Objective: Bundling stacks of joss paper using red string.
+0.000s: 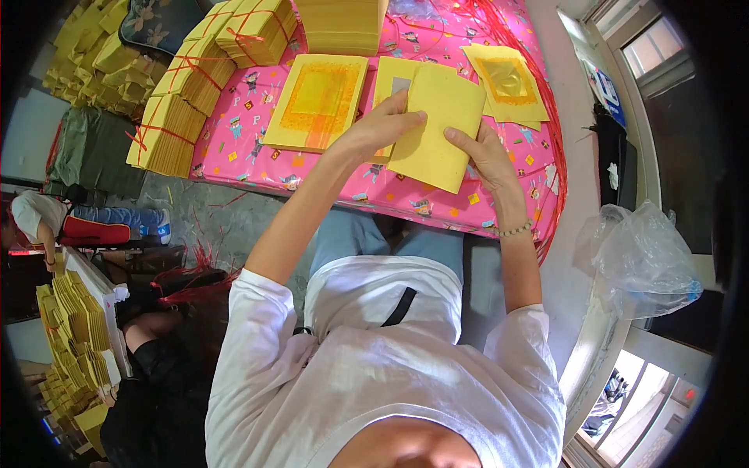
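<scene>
Both hands hold a sheaf of yellow paper (438,129) tilted over the table. My left hand (382,129) grips its left edge, thumb on top. On the right edge my right hand (493,160) is closed with its thumb pressed on the face; the fingers beneath are hidden. More yellow paper with a pale silvery patch shows partly behind the sheaf. To the left lies a yellow paper stack (356,69) with an orange print and a gold square. Farther right are yellow sheets (482,62) bearing an orange-bordered shiny gold square.
The table has a pink patterned cover (250,160). Yellow paper bundles (164,129) tied with red string line its left side; a tall stack (341,27) stands behind. Red strings (555,179) hang over the right edge. A clear plastic bag (647,261) is at right. Other people work at left.
</scene>
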Motion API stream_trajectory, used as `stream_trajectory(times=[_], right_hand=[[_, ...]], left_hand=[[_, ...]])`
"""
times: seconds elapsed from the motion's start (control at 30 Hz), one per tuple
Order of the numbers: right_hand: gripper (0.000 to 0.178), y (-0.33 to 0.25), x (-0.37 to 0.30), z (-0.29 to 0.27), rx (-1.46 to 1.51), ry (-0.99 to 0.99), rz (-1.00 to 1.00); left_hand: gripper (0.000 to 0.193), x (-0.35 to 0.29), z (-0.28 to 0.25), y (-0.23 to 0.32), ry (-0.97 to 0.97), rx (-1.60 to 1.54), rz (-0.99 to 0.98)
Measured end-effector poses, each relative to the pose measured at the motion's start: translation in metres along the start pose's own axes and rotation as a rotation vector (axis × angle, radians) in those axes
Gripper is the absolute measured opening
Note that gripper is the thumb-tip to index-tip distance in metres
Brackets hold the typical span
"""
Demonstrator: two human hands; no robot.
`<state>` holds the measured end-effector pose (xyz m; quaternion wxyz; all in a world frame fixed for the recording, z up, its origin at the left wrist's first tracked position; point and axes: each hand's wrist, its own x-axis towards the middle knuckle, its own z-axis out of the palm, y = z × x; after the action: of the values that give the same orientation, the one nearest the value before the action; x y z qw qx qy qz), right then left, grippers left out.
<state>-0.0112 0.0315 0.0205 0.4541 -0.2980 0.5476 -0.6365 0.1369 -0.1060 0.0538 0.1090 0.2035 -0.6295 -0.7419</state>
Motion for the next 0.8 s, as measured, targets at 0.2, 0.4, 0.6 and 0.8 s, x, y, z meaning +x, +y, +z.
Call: stream_trajectory(times=[0.2, 0.4, 0.6, 0.8], right_hand=[[0.049, -0.004, -0.003, 0.001, -0.049, -0.001, -0.03], [0.048, -0.011, -0.008, 0.01, -0.113, 0.019, -0.063], [0.045, -0.013, -0.015, 0.017, -0.114, 0.033, -0.161], [0.05, -0.016, -0.03, 0.025, -0.17, 0.042, -0.236]], left_hand=[[0.041, -0.002, 0.009, 0.001, 0.058, 0.031, 0.053], [0.038, 0.002, 0.011, -0.02, 0.094, 0.092, 0.227], [0.036, -0.001, 0.02, -0.035, 0.194, 0.127, 0.397], [0.036, -0.02, 0.035, -0.029, 0.233, 0.056, 0.48]])
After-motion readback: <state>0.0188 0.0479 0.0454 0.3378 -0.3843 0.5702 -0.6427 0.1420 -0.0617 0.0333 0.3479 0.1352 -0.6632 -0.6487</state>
